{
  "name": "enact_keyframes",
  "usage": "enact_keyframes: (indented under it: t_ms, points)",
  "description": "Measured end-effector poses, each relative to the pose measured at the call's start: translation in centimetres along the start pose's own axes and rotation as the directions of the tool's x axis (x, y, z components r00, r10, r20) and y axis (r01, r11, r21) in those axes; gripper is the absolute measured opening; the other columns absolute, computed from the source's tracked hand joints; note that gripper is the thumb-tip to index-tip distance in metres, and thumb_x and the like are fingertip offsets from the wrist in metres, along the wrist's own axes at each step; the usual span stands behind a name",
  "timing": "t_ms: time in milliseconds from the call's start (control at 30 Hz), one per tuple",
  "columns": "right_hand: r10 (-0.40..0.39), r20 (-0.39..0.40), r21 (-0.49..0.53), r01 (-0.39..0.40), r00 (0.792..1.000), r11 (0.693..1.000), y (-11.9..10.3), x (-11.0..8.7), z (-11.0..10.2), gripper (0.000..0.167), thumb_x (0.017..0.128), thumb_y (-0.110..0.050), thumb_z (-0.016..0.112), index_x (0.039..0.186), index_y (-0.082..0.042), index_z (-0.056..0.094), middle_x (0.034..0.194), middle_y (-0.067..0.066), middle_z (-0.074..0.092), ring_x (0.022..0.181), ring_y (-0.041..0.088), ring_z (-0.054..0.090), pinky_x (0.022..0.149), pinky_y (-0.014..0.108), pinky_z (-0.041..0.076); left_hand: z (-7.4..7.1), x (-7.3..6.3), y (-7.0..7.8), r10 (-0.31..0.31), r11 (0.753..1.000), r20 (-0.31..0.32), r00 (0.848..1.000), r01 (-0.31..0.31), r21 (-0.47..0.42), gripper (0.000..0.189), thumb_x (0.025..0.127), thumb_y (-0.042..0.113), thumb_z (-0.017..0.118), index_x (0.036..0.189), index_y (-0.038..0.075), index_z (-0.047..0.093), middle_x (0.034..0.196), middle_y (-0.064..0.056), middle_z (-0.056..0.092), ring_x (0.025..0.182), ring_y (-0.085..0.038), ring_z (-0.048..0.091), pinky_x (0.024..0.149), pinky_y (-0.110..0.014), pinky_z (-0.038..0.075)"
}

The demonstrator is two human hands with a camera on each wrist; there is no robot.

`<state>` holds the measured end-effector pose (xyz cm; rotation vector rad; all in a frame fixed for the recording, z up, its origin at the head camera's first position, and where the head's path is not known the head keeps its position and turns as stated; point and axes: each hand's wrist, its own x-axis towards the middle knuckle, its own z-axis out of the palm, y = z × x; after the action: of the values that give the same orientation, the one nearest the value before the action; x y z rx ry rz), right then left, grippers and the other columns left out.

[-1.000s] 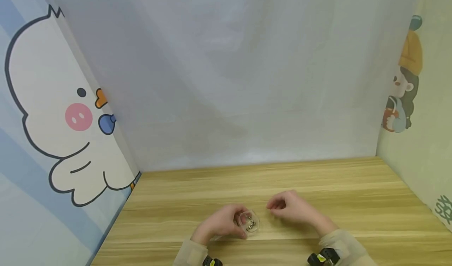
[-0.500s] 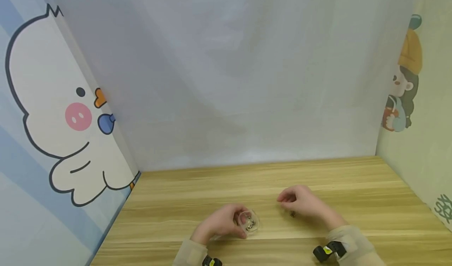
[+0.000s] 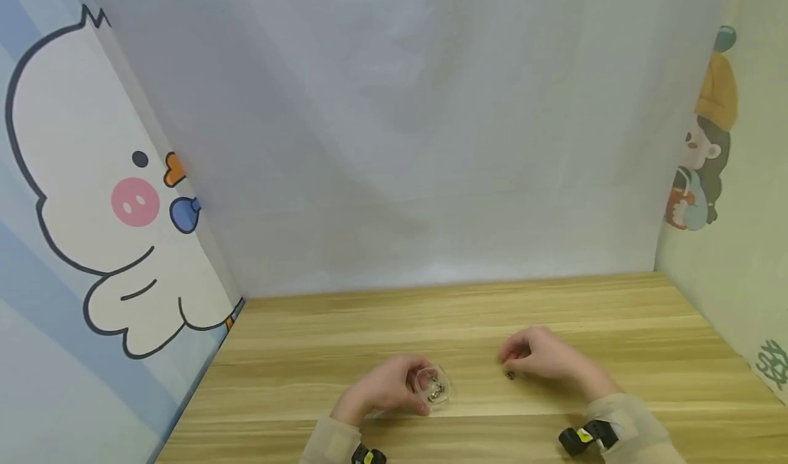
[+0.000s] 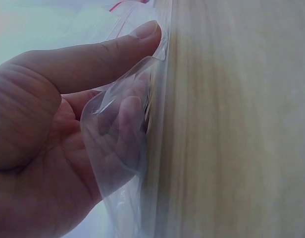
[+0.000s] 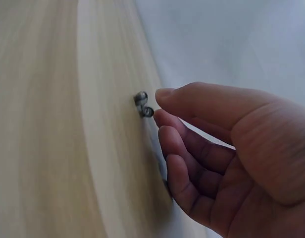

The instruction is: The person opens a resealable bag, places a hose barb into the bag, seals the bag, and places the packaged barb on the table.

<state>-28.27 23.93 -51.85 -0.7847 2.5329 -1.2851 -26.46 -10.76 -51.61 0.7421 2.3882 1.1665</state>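
My left hand (image 3: 390, 385) holds a clear plastic zip bag (image 4: 113, 129), its mouth spread, with thumb and fingers on either side. Several small metal pieces (image 3: 436, 390) lie inside the bag in the head view. A red seal line (image 4: 124, 20) runs near its top in the left wrist view. My right hand (image 3: 544, 354) is low over the wooden table, with a gap between thumb and index fingertips. Right at those fingertips, small dark metal pieces with ring-like ends (image 5: 143, 104) rest on the wood; the hand partly covers them in the head view.
The wood-grain table (image 3: 345, 327) reaches back to a pale grey curtain (image 3: 394, 142). Printed panels stand on both sides, a white cartoon bird (image 3: 80, 149) on the left and a cartoon child (image 3: 702, 156) on the right.
My right hand has moved away from the bag, to the right, and is now at the loose metal pieces, which it hid earlier. My left hand and the bag have stayed in place.
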Motion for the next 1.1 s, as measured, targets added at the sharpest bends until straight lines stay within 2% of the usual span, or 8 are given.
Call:
enact_keyframes:
  t_ms: [333,733,1100]
  points:
    - [0.015,0.0,0.019,-0.015,1.0,1.0,0.4,-0.8,-0.2,0.009,0.094,-0.012,0.081,0.101,-0.007,0.081,0.094,-0.003,0.077,0.082,0.007,0.066,0.074,0.025,0.055,-0.2,-0.2,0.1,-0.003,1.0,0.001,1.0,0.003,-0.008,0.055,0.072,-0.004,0.094,0.121,0.008,0.071,0.095,0.003,0.067,0.084,-0.009,0.062,0.079,-0.026,0.054]
    - [0.057,0.015,0.01,-0.057,0.998,0.998,0.6,-1.0,-0.3,0.009,0.097,-0.014,0.078,0.104,-0.011,0.083,0.099,-0.002,0.078,0.079,0.009,0.062,0.069,0.025,0.051,-0.1,0.0,-0.2,0.001,1.0,0.004,1.0,-0.001,-0.004,0.053,0.073,-0.003,0.095,0.119,0.009,0.072,0.094,0.004,0.067,0.082,-0.007,0.061,0.077,-0.024,0.053]
    - [0.026,0.033,0.015,-0.026,0.999,1.0,0.6,-1.2,-0.4,0.011,0.097,-0.007,0.075,0.104,-0.009,0.082,0.101,0.0,0.078,0.082,0.008,0.062,0.071,0.025,0.051,-0.1,0.0,-0.3,0.001,1.0,0.007,1.0,-0.001,-0.021,0.054,0.073,-0.005,0.094,0.12,0.008,0.072,0.095,0.004,0.067,0.082,-0.008,0.061,0.077,-0.024,0.053]
